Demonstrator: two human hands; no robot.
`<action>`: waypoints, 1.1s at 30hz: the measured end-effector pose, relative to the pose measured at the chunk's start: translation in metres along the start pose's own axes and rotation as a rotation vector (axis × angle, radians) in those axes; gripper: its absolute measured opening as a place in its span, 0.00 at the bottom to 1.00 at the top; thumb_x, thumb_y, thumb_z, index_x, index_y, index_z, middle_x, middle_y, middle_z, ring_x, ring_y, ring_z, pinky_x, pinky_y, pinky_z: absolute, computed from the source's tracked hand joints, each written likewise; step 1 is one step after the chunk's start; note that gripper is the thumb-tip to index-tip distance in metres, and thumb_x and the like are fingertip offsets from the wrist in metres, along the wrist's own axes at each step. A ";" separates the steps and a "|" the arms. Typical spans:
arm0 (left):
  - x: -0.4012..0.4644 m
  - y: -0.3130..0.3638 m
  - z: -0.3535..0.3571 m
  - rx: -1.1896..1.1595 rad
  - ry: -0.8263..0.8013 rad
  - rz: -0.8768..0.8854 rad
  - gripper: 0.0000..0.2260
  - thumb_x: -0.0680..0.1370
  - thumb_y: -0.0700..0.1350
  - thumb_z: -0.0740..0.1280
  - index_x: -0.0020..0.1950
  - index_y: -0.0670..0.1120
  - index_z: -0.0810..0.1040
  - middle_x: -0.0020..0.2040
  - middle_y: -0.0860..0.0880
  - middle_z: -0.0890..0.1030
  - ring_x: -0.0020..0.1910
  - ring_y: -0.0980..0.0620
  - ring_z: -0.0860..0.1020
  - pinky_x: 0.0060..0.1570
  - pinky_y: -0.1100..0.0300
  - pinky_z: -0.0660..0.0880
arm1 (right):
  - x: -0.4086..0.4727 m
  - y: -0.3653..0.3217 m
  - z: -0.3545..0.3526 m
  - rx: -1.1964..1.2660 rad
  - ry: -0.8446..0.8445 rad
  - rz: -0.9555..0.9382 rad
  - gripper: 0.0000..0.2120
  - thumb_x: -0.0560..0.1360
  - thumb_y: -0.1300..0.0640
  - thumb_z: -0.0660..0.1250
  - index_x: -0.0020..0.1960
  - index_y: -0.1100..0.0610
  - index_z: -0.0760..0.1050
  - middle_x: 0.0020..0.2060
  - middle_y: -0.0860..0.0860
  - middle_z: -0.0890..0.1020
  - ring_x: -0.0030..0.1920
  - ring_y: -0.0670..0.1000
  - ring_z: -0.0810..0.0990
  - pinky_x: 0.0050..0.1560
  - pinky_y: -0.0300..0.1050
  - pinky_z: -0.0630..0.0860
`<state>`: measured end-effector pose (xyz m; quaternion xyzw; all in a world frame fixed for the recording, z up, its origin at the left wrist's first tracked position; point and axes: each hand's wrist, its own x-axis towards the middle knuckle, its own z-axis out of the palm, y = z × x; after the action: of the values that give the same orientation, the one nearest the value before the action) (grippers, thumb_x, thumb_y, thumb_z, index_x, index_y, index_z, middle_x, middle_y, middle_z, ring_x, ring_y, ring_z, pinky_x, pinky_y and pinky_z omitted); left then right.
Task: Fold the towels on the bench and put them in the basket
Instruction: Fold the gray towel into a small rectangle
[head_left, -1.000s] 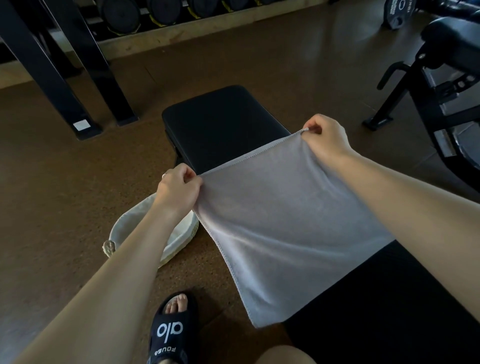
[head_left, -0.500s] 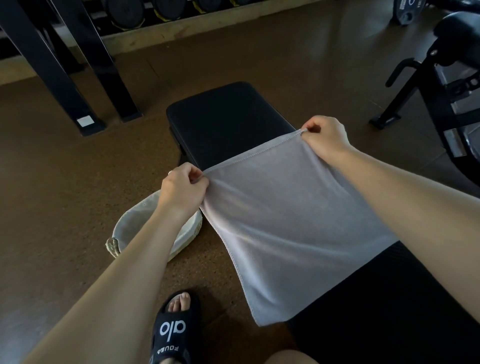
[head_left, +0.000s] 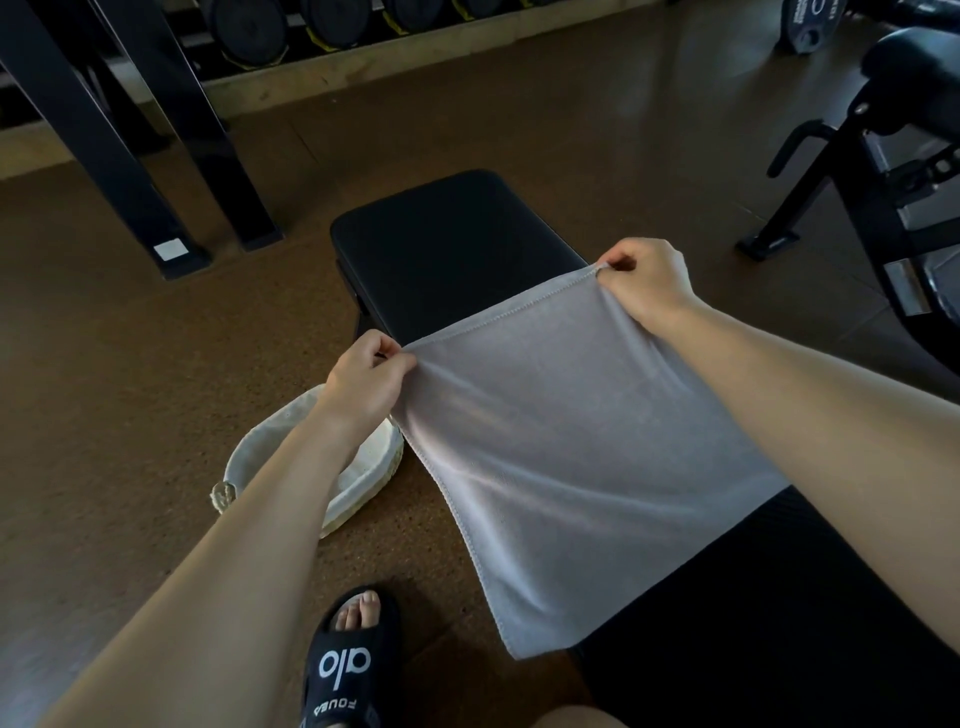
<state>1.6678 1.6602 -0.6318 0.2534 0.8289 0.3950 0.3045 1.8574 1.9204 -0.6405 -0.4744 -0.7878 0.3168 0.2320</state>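
My left hand (head_left: 366, 376) pinches the towel's (head_left: 571, 457) far-left corner, and my right hand (head_left: 644, 283) pinches its far-right corner, holding the grey cloth spread over the black bench (head_left: 447, 244). Its near edge drapes off the bench's left side. The pale basket (head_left: 374, 467) sits on the floor, left of the bench.

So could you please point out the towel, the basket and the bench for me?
grey towel (head_left: 571, 447), head view, middle of the cloth.
white basket (head_left: 260, 457), head view, inner liner wall.
black bench (head_left: 447, 244), head view, bare far pad.
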 end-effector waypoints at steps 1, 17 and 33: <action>0.000 0.000 0.000 -0.001 0.007 0.001 0.05 0.83 0.47 0.64 0.54 0.48 0.77 0.50 0.49 0.77 0.48 0.52 0.74 0.43 0.58 0.70 | 0.001 0.000 0.000 0.008 0.000 0.010 0.07 0.79 0.60 0.67 0.48 0.51 0.83 0.42 0.44 0.81 0.44 0.43 0.78 0.41 0.34 0.71; -0.003 -0.006 -0.017 0.254 0.107 0.172 0.03 0.81 0.46 0.69 0.51 0.49 0.82 0.48 0.52 0.81 0.47 0.58 0.77 0.39 0.64 0.70 | 0.003 0.003 -0.005 -0.017 0.027 0.031 0.06 0.78 0.57 0.71 0.53 0.54 0.85 0.46 0.46 0.81 0.43 0.41 0.77 0.42 0.32 0.71; -0.059 0.026 -0.050 0.419 0.267 0.601 0.03 0.79 0.40 0.70 0.46 0.45 0.82 0.43 0.51 0.80 0.43 0.55 0.77 0.43 0.56 0.77 | -0.048 -0.051 -0.077 0.183 0.263 0.098 0.01 0.74 0.61 0.74 0.45 0.58 0.84 0.43 0.50 0.83 0.46 0.45 0.80 0.39 0.33 0.72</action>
<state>1.6778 1.6104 -0.5678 0.4878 0.8129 0.3182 0.0063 1.8997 1.8811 -0.5540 -0.5263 -0.6945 0.3336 0.3597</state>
